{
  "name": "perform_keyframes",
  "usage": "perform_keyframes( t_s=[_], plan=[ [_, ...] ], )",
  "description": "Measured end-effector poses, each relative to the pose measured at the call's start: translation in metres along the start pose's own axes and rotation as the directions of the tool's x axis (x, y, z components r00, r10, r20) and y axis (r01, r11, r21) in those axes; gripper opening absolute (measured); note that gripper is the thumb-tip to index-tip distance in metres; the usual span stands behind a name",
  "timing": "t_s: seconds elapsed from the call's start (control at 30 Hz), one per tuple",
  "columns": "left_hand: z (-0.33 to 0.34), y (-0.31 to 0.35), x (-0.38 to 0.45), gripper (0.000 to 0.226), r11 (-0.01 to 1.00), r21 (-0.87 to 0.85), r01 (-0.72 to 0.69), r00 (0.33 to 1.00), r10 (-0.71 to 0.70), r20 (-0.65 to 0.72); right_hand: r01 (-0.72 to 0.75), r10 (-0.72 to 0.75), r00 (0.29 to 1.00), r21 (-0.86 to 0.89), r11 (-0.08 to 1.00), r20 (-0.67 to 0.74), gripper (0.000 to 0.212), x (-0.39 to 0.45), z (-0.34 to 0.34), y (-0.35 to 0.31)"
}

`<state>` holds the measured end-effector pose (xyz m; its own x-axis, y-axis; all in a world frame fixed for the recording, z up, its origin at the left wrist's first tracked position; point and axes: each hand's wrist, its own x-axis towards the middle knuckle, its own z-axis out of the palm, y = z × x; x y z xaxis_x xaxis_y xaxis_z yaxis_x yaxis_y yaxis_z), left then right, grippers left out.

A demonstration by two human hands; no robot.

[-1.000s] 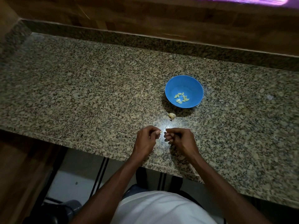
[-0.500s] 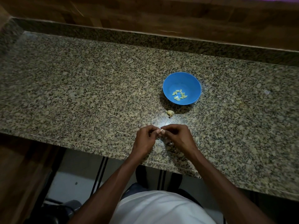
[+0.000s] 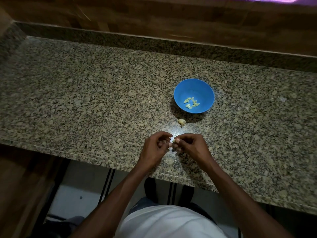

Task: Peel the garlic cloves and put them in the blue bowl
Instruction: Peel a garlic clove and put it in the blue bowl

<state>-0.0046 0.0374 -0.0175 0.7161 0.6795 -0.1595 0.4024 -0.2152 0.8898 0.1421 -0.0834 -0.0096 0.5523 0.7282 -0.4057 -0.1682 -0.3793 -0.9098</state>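
Several peeled cloves lie in the bowl. Both hands, left and right, pinch one clove mid-peel; a garlic piece waits on the tabletop.

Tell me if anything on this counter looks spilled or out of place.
Nothing stands out. Peeled cloves lie inside the upright blue bowl, one garlic piece sits on the counter just before it, and both hands work a clove.
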Motion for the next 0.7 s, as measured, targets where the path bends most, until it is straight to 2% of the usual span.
perform_keyframes(
  t_s=[0.13,0.37,0.5,0.7],
  plan=[
    [0.002,0.004,0.003,0.011,1.000,-0.018,0.018,1.000,-0.017,0.012,0.019,-0.017,1.000,-0.068,0.998,0.026,0.010,0.000,0.002,-0.001],
    [0.003,-0.001,0.006,0.006,0.998,0.053,0.026,0.999,-0.024,-0.026,-0.024,0.018,0.998,0.090,0.996,0.060,0.011,-0.004,0.005,-0.001],
    [0.005,0.000,0.007,0.010,0.998,-0.003,0.058,0.996,-0.058,-0.068,-0.019,0.017,1.000,0.137,0.990,0.019,0.012,-0.005,0.007,0.002],
    [0.006,0.001,0.007,0.019,0.995,-0.012,0.099,0.993,-0.100,-0.057,0.063,-0.058,0.996,0.066,0.996,-0.073,0.010,-0.004,0.012,0.006]
  ],
)
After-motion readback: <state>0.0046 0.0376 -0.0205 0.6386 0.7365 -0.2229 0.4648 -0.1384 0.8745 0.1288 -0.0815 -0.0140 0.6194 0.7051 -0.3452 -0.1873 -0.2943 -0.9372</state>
